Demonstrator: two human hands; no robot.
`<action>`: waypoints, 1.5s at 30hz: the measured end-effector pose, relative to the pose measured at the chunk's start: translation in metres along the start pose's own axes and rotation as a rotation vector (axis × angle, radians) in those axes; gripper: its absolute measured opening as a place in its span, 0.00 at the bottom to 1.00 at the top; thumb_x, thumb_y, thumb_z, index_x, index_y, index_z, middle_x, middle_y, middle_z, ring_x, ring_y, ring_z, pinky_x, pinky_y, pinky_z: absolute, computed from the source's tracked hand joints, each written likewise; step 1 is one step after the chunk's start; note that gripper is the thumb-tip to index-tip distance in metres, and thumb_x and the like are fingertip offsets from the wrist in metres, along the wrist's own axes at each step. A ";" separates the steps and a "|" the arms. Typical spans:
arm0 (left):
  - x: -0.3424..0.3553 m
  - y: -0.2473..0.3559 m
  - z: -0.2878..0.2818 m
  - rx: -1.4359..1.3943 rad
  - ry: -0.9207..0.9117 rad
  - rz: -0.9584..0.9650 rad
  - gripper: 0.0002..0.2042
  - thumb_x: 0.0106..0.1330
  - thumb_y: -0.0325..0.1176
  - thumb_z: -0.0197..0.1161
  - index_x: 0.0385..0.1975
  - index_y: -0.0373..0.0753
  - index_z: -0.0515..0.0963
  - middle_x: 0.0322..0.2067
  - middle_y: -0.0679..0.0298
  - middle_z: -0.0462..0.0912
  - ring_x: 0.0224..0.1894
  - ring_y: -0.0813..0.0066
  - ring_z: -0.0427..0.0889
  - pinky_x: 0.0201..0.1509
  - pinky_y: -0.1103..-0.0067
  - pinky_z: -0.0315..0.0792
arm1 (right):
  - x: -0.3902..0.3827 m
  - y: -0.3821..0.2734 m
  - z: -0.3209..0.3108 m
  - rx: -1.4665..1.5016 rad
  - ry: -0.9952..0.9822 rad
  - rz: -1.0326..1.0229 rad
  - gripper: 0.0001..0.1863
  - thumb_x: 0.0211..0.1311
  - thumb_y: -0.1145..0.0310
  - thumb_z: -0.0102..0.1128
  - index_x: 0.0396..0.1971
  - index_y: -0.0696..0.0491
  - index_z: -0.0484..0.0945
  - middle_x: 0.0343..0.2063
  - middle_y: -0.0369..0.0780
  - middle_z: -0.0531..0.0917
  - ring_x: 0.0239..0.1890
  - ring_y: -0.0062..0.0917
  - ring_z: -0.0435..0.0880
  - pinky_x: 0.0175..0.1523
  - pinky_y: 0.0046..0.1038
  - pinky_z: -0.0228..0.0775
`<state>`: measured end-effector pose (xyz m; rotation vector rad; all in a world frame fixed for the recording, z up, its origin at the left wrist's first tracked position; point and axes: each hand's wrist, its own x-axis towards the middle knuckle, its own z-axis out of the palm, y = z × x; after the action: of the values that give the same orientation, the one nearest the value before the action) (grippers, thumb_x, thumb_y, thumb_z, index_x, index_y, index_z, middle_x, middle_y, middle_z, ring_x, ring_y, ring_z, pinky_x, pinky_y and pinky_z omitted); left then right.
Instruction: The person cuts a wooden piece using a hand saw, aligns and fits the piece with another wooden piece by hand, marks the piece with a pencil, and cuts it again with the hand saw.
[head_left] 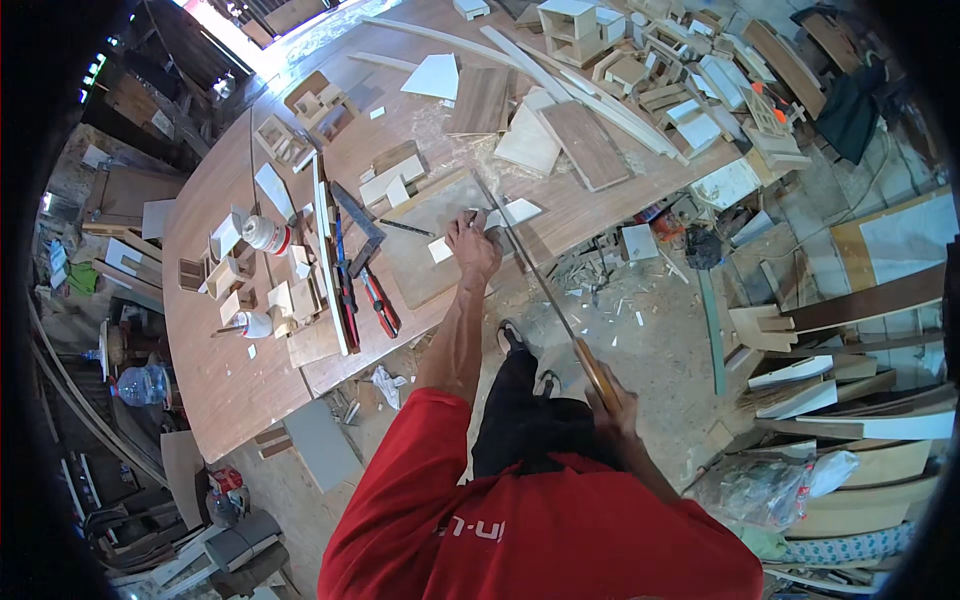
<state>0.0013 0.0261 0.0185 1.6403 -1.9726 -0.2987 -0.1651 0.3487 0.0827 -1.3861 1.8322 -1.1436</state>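
My right hand is wrapped round the wooden handle of a long, narrow handsaw. Its blade slants away from me, up over the near edge of the worktable. Beside the blade my left hand, fingers bent and closed, presses a small pale piece of wood down on a flat board. The pale piece shows on the far side of the blade; its held end is hidden under my fingers. A small white offcut lies left of that hand, and a dark pencil rests beyond it.
Left on the worktable are a dark try square, red-handled pliers, a glue bottle and small wooden boxes. Flat boards and heaped offcuts lie at the far right. Stacked planks stand on the right; scraps litter the floor.
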 end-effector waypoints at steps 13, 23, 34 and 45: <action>-0.002 0.000 0.003 0.011 0.041 0.043 0.25 0.44 0.29 0.63 0.48 0.45 0.78 0.49 0.60 0.71 0.53 0.56 0.65 0.61 0.62 0.56 | 0.058 0.000 0.034 0.100 -0.038 0.050 0.23 0.62 0.66 0.62 0.56 0.58 0.73 0.35 0.51 0.84 0.36 0.30 0.88 0.39 0.30 0.77; 0.001 0.003 0.001 -0.011 0.000 0.016 0.21 0.47 0.30 0.63 0.46 0.44 0.79 0.49 0.60 0.71 0.53 0.57 0.65 0.61 0.62 0.56 | 0.060 0.000 0.032 0.130 0.031 -0.001 0.25 0.60 0.67 0.63 0.57 0.57 0.71 0.34 0.50 0.84 0.36 0.33 0.88 0.40 0.29 0.76; 0.000 -0.003 -0.005 -0.034 0.005 -0.010 0.23 0.44 0.29 0.63 0.47 0.44 0.79 0.49 0.61 0.72 0.53 0.57 0.65 0.61 0.63 0.57 | -0.003 -0.004 0.001 -0.026 -0.052 0.084 0.26 0.60 0.68 0.62 0.57 0.59 0.72 0.38 0.50 0.85 0.36 0.35 0.88 0.39 0.27 0.77; -0.003 0.002 0.003 -0.003 0.003 0.034 0.23 0.48 0.31 0.62 0.49 0.45 0.78 0.50 0.58 0.72 0.53 0.54 0.65 0.60 0.60 0.57 | 0.083 0.001 0.046 -0.006 0.095 -0.215 0.23 0.59 0.67 0.64 0.53 0.60 0.75 0.35 0.53 0.84 0.33 0.40 0.87 0.35 0.31 0.77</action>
<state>-0.0015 0.0284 0.0164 1.6023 -1.9947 -0.2865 -0.1519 0.2566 0.0645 -1.5868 1.7847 -1.3325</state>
